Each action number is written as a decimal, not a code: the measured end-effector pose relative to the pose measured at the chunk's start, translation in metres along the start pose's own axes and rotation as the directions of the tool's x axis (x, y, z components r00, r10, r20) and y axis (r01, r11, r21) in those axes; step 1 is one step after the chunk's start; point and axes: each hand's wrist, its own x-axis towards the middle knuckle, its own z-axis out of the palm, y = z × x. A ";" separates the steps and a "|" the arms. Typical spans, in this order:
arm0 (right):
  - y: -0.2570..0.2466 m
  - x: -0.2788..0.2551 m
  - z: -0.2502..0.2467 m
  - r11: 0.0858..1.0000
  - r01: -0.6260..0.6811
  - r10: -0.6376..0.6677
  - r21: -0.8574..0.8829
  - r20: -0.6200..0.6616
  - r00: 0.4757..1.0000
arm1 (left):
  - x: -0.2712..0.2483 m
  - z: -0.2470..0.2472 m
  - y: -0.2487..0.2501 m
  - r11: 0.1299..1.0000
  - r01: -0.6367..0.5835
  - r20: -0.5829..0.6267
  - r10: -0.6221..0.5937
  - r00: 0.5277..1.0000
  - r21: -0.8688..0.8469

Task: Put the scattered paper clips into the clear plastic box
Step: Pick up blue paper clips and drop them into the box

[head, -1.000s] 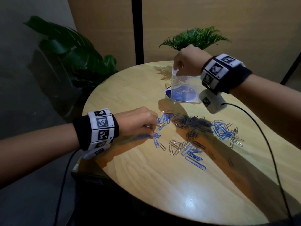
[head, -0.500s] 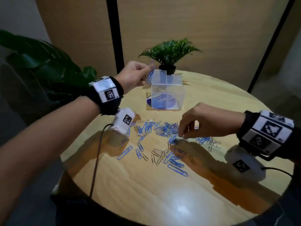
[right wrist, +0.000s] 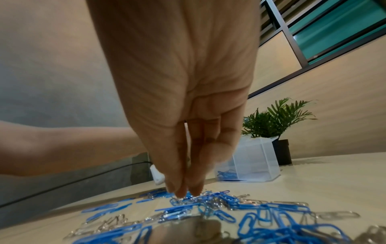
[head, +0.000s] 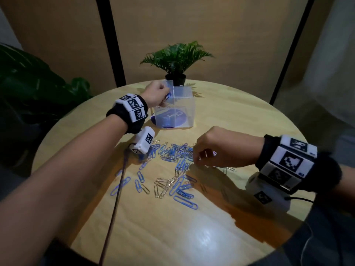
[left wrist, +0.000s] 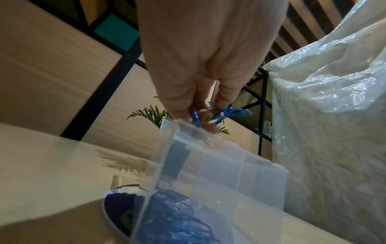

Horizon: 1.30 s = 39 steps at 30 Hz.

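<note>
Blue and silver paper clips (head: 176,156) lie scattered in the middle of the round wooden table (head: 192,237). The clear plastic box (head: 177,110) stands open behind them, with blue clips on its bottom (left wrist: 173,219). My left hand (head: 167,96) is at the box's upper left rim and pinches a few blue clips (left wrist: 229,113) over the opening. My right hand (head: 196,160) reaches down onto the pile. Its thumb and fingertips (right wrist: 185,191) are pressed together on clips (right wrist: 208,208) at the top of the heap.
A small potted plant (head: 175,60) stands just behind the box. A large-leaved plant (head: 28,83) fills the left beyond the table edge. A cable (head: 113,208) hangs from my left wrist across the table's front left. A white plastic-wrapped bulk (left wrist: 334,115) stands on the right.
A second ago my right hand was over the box and my left at the pile. Since then they have swapped: the left carried clips to the box rim, and the right now picks at the pile.
</note>
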 end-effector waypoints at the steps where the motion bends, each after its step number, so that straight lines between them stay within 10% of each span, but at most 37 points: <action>1: 0.001 0.001 0.002 1.000 -0.016 0.016 0.006 0.045 0.999 | 0.000 -0.002 0.001 0.997 -0.018 0.011 0.017 1.000 0.079; 9: 0.026 -0.003 -0.005 0.949 -0.288 0.302 -0.131 0.103 0.948 | -0.003 0.003 0.007 0.820 -0.185 0.151 0.122 0.981 0.541; 23: 0.038 -0.015 0.004 0.934 -0.357 0.355 0.016 0.081 0.931 | 0.001 0.007 0.012 0.753 -0.208 0.217 0.088 0.972 0.625; 29: 0.053 -0.022 0.001 0.918 -0.395 0.391 0.024 0.101 0.915 | -0.026 -0.014 0.025 0.829 -0.246 0.005 0.282 0.959 0.501; 34: 0.061 -0.029 -0.008 0.904 -0.419 0.414 0.086 0.070 0.908 | -0.074 -0.001 0.041 0.780 -0.511 0.306 0.418 0.855 0.361; 39: 0.054 -0.029 -0.001 0.941 -0.336 0.330 0.045 0.101 0.939 | -0.118 0.036 0.034 0.592 -0.712 0.838 0.111 0.535 0.376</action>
